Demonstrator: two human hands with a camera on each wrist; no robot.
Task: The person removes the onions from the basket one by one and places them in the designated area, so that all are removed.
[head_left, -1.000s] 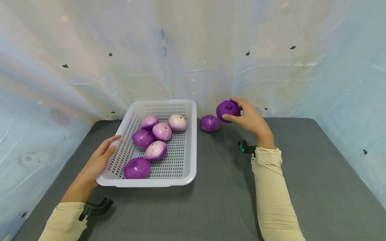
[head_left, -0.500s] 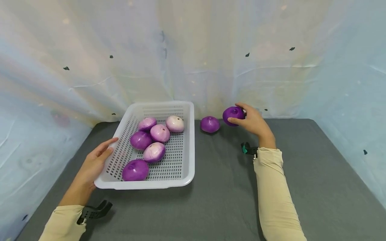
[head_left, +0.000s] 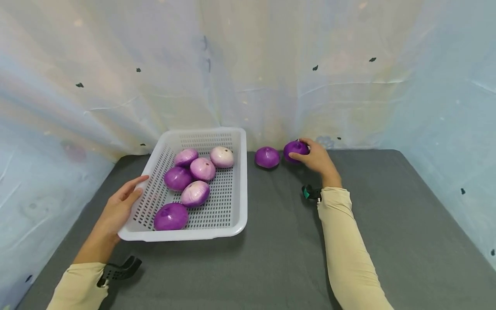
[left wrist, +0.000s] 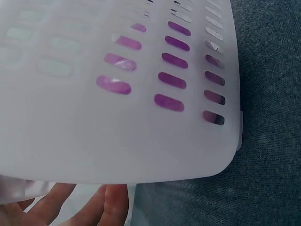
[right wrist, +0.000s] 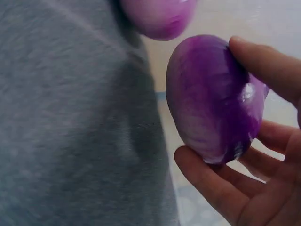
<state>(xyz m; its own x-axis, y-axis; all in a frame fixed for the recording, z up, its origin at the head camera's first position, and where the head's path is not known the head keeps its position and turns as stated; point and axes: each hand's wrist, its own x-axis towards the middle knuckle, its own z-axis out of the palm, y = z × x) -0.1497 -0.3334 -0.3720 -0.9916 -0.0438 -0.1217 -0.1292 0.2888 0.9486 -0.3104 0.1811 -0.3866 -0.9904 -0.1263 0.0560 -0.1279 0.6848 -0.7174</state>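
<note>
Six glossy, rounded purple-to-white onions (head_left: pixel 203 168) are already inside the white perforated plastic basket (head_left: pixel 217 233), held at its left side by the left hand (head_left: pixel 117 211). Two are outside — one round purple onion (head_left: pixel 267 157) on the grey cloth-covered counter (head_left: pixel 279 241), far side, and, just right, one dark-purple onion (head_left: pixel 294 148) gripped by the right hand (head_left: pixel 318 159).

Six onions (head_left: pixel 203 169) in the basket (head_left: pixel 178 235), right of the left hand (head_left: pixel 117 209)
Another onion (head_left: pixel 267 157) lies on the desk (head_left: pixel 279 258), left of the onion (head_left: pixel 294 148) in the right hand (head_left: pixel 319 158).
</note>
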